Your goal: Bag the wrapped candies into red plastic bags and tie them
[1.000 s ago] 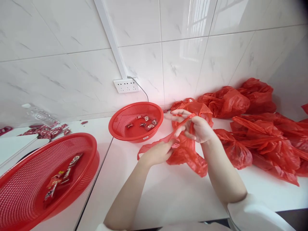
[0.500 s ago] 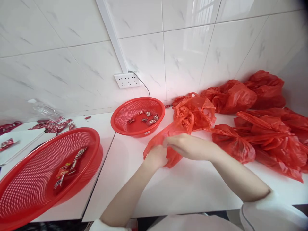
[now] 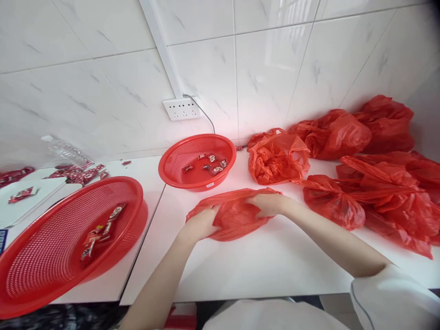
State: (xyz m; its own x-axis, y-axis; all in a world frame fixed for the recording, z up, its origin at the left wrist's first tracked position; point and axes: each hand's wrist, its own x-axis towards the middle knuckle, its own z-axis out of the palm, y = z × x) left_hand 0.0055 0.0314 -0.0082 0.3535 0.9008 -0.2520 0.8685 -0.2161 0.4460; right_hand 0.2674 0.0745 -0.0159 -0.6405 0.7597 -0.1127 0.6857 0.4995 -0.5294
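A thin red plastic bag [image 3: 237,220] lies spread wide on the white table in front of me. My left hand [image 3: 202,223] is at its left side, closed on the film, with the fingertips hidden in the folds. At the bag's right side, my right hand [image 3: 270,204] also has hold of the plastic, its fingers partly inside the mouth. Behind the bag stands a small red plastic basket [image 3: 165,167] with several wrapped candies [image 3: 216,170] in it. A bunched pile of red bags [image 3: 275,160] sits just behind my right hand.
Several filled red bags [image 3: 392,197] crowd the right side. On the left stands a large red basket [image 3: 41,243] holding a few wrapped snacks [image 3: 103,231]. Beyond it are a plastic bottle [image 3: 67,151], red packets [image 3: 77,175] and a white tray [image 3: 44,195]. A socket strip [image 3: 182,109] is on the tiled wall.
My hands were close together on the narrow, bunched bag. They have moved apart, left and right, and the bag is now pulled wide between them.
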